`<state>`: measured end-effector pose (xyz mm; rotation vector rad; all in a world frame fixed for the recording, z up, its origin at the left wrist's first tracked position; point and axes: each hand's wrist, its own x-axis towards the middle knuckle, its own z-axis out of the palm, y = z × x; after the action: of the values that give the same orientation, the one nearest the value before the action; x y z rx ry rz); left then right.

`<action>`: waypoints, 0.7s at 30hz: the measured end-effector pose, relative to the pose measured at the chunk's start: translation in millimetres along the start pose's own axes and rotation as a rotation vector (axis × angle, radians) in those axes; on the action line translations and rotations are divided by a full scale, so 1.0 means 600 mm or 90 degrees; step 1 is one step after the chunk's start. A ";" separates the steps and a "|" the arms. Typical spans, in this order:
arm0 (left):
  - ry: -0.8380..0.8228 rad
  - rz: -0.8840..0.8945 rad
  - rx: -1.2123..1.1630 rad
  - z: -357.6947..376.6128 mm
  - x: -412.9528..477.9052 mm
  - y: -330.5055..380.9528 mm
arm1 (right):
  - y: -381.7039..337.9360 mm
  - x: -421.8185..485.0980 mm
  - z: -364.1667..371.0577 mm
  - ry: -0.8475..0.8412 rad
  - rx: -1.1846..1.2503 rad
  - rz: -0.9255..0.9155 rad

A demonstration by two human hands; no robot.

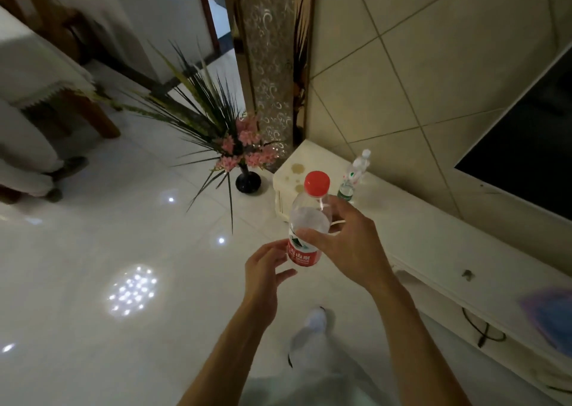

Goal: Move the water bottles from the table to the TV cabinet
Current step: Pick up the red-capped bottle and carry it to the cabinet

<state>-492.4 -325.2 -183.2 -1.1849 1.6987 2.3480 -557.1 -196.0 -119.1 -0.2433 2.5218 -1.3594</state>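
Beside the TV cabinet (402,229): red-capped bottle (306,220) in transit.
Right hand (349,244) grasps it; left hand (266,269) loose underneath. I'd set it upright near the green-labelled bottle (353,173).

Red cap and red label on clear water bottle (306,220). Green label, white cap on second clear bottle (353,176). White TV cabinet (433,238), brownish stains near its corner. Pink blossoms, dark green blades in black vase (247,182). Glossy white floor tiles (93,266). Beige wall tiles (433,49) with dark diagonal grout lines. Black television screen (532,133).
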 end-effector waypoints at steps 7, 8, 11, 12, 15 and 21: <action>-0.019 0.005 0.019 0.148 0.108 0.063 | 0.032 0.147 -0.103 0.031 0.016 -0.014; -0.028 0.001 0.028 0.167 0.116 0.064 | 0.043 0.157 -0.116 0.042 0.024 -0.003; -0.061 -0.017 0.056 0.222 0.140 0.063 | 0.078 0.180 -0.152 0.071 0.040 0.037; -0.067 -0.028 0.070 0.239 0.149 0.061 | 0.091 0.187 -0.161 0.078 0.044 0.053; -0.091 -0.052 0.104 0.284 0.172 0.051 | 0.127 0.205 -0.187 0.104 0.051 0.097; -0.134 -0.100 0.153 0.365 0.239 0.034 | 0.163 0.249 -0.233 0.151 0.059 0.167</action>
<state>-726.4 -212.0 -221.9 -0.9555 1.6890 2.0292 -744.6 -72.1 -150.5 0.2736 2.5523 -1.4660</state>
